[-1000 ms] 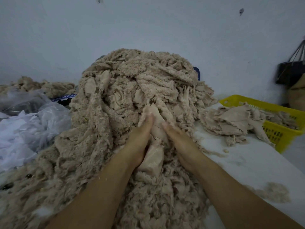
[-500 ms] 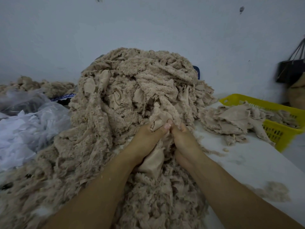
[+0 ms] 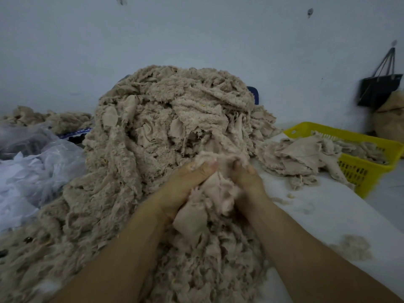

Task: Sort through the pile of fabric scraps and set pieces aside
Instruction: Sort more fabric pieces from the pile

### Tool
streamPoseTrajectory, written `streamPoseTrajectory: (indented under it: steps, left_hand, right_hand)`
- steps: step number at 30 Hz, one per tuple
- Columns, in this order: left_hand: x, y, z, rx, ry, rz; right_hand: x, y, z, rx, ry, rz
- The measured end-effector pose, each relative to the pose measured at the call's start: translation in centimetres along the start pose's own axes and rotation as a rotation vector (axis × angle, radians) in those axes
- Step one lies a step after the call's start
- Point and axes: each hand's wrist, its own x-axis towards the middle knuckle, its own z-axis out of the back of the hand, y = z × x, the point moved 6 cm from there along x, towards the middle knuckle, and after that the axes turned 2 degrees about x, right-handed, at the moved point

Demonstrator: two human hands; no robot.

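gripping a beige scrap (image 3: 207, 193) from both sides, the left hand (image 3: 185, 182) and the right hand (image 3: 247, 180) sit close together at the front of the big pile (image 3: 142, 149) of fuzzy beige fabric. the left hand's fingers are curled round the cloth, thumb laid across the top; the right hand's fingers are bent into the same piece (its fingertips are buried in the cloth, so how tightly they close is hard to tell). the smooth lower end of the scrap hangs down between the two wrists and rests on the pile. the pile fills the middle of the white table (image 3: 317, 215) and rises against the pale wall (image 3: 196, 40). to the right, a smaller heap of flat pieces (image 3: 301, 156) lies on the table, touching the rim of a yellow basket (image 3: 358, 173) that holds more scraps. a loose tuft (image 3: 352, 248) sits near the right forearm. clear plastic bags (image 3: 43, 171) lie to the left of the pile, and a black bag (image 3: 380, 88) hangs on the wall at far right.
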Motion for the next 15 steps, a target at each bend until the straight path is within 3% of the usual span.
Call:
streamPoseTrajectory:
  steps: [4,9,12,15]
  left_hand:
    - [0.2,-0.3,1.8,-0.086,-0.119,-0.041]
    - [0.4,0.8,4.3,0.078,-0.425,-0.015]
    - [0.5,0.3,5.3,0.196,-0.544,-0.079]
    - [0.6,0.2,5.0,0.323,-0.568,-0.137]
  right_hand:
    - [-0.2,0.0,-0.1,-0.156,0.031,0.041]
    - [-2.0,-0.8,-2.3,-0.222,0.19,-0.008]
    - [-2.0,0.6,-2.1,-0.256,0.144,0.129]
    - [-3.6,1.4,-3.3,-0.442,0.274,0.331]
